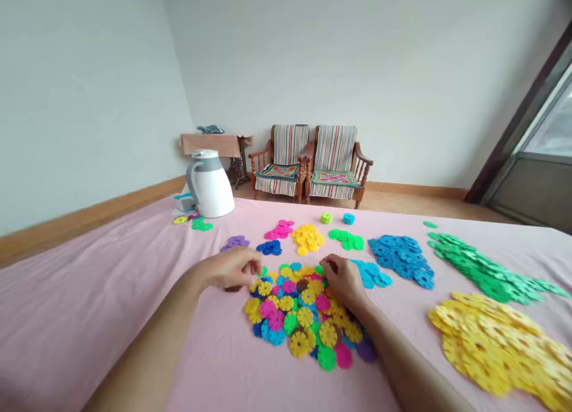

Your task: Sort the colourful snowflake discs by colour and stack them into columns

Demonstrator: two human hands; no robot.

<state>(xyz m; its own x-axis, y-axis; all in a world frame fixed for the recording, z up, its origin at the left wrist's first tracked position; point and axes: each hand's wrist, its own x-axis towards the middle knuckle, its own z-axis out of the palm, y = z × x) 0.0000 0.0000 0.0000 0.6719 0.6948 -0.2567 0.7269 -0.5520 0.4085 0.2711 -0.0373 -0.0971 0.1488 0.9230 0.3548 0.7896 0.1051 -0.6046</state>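
Now both hands are at the far part of a mixed heap [305, 318] of small, flower-shaped plastic discs, which lies on a pink cloth [89, 316] directly before the person. The left hand [235, 266] is at the left far corner of this heap, with its fingers bent inward and the thumb near to the forefinger; a green disc [264, 271] shows just beside the fingertips, but I cannot tell if they hold it. Under this same hand, a brown disc [232, 288] is partly visible. The right hand [343, 277] reaches over the right far edge of the heap, its fingers curled and close together; another green piece [319, 269] appears at the fingertips, and whether it is gripped I cannot say surely. Behind the hands are small groups of one colour each: purple pieces [236, 242], dark blue pieces [269, 248], pink pieces [279, 229] and yellow pieces [308, 239]. Just to the right of the right hand lie light blue pieces [373, 275], and farther right there is a large yellow pile [500, 343]. A white jug [215, 188] stands upright at the far left.
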